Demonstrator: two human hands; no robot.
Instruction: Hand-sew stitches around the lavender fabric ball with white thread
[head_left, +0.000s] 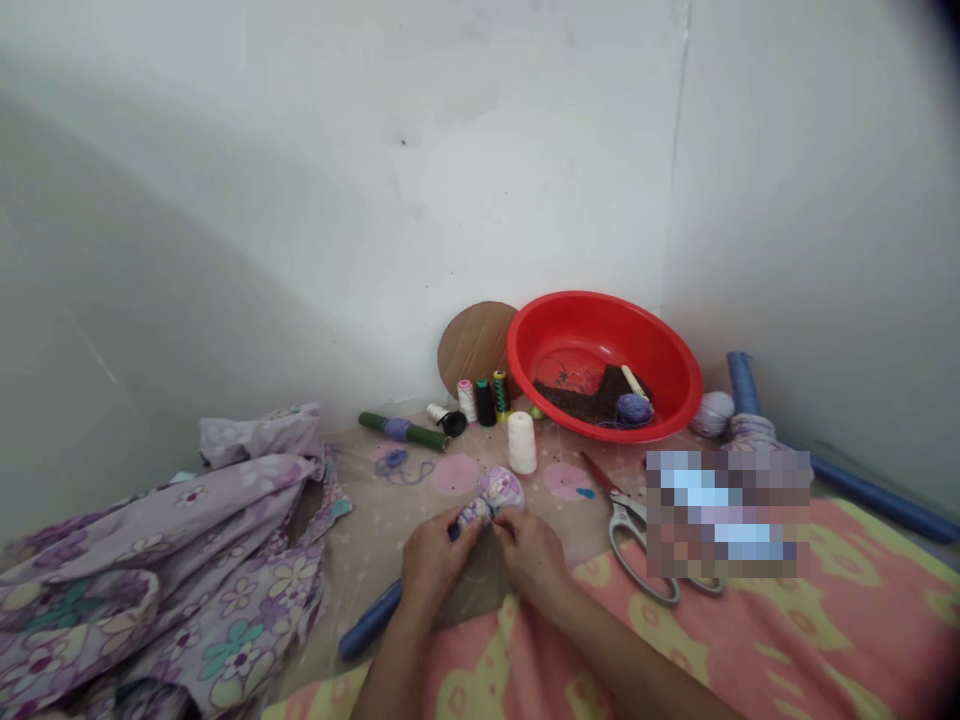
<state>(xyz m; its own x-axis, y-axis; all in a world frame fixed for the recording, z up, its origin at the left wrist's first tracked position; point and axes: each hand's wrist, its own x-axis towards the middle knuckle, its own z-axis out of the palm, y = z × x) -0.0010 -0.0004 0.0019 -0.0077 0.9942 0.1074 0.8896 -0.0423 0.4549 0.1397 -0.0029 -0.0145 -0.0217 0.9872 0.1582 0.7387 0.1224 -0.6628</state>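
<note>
Lilac floral bundle [500, 489], between left hand [438, 562] and right hand [535, 553], rounded end beyond

Dim, soft light left a broad shadow [112, 270] across the wall [495, 150]; mosaic blocks [727, 515] blurred one patch; the upper right corner was dark.
</note>
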